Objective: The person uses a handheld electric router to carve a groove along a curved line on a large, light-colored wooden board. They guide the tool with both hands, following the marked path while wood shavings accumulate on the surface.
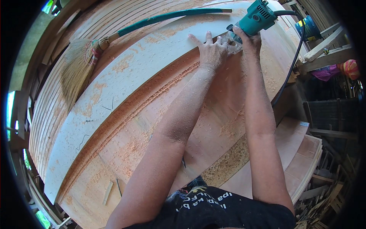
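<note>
— Gripping the teal trim router (256, 18) up at one o'clock, the right hand (249, 42) is wrapped round its lower body, just above the clear base (234, 44)!

— And the left hand (213, 53)?

— At twelve, fingers spread, palm down, clasping nothing. It's braced by the edge of the white curved board (63, 152). Whether a fingertip touches the base, I can't tell.

— How far along are we?

— Well along, I'd judge! A chip-filled groove (152, 91) hugs that board's inner edge, sweeping from eight o'clock right up to the left hand. That whole arc looks cut.

— And past the router, toward two?

— Hidden by hands and tool, so I can't call what's left there, nor whether the bit is spinning. Clearing up is surely undone: pale shavings (131, 152) lie thick over the wood panel (213, 141) inside the curve.

— Further out?

— A wood sliver (108, 192) down at seven, on that same panel. At ten, the broom (78, 68) lies idle, its teal handle (167, 18) stretching past twelve. The black cord (293, 68) loops down from the router toward three, and a blue bucket (308, 28) sits beyond it at two.
</note>
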A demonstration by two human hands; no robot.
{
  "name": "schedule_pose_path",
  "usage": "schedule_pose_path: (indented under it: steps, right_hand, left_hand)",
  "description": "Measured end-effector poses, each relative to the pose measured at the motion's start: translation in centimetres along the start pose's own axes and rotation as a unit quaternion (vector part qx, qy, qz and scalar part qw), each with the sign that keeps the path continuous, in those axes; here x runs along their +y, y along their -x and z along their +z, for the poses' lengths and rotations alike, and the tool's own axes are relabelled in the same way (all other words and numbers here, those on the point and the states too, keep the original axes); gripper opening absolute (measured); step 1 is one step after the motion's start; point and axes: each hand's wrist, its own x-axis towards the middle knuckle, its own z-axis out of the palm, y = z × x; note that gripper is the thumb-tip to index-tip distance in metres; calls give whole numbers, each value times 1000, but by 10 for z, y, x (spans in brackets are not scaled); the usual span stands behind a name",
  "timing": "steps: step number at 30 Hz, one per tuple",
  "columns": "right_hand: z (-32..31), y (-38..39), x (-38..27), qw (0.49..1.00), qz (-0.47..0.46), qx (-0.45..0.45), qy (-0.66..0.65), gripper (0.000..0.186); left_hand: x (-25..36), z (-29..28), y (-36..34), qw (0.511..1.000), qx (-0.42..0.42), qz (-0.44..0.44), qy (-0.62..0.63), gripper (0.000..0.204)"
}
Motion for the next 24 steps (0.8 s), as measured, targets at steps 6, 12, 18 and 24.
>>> schedule_pose_path:
  steps: [6,12,18,24]
  right_hand:
    - [-1,-6,8,1000,-5,5,-4,69]
    - [-4,-13,16,1000,2,11,-10,75]
    - [-7,-19,21,1000,5,0,-9,76]
    - [-9,-25,24,1000,-8,-2,-12,73]
  left_hand:
    - [2,8,-4,996,42,-1,76,33]
    - [9,15,-10,997,40,-1,60,43]
    - [11,15,-17,998,17,6,56,44]
    - [16,17,-21,1000,7,-1,-1,40]
